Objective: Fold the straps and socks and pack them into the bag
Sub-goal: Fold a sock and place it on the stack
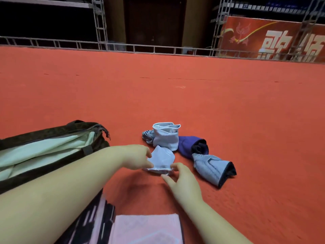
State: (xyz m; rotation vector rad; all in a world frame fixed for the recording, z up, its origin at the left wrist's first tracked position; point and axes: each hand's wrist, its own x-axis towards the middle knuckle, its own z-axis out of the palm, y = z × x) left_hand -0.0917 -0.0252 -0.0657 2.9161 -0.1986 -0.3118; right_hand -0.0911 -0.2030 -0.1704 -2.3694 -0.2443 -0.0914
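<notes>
1. The left hand [139,156] pinches the left edge of a small pale grey sock [162,161]; the right hand [182,182] has thumb and forefinger closing on the sock's near edge, though blur leaves it unclear how firmly it holds.
2. The sock sits on the red carpet [175,95] between both hands, partly folded. Judged from this, the fold is under way: bring the near edge over to meet the far one, squaring the corners before pressing flat.
3. At 12 o'clock from the sock stands another pale sock [166,136], touching it; a purple piece [187,144] lies at 2 o'clock and a grey ribbed strap [213,167] at 3 o'clock.
4. The open bag [52,147] waits at 9 o'clock, its pale lining showing; keep the fold pinched during transfer, since soft knit likely springs open.
</notes>
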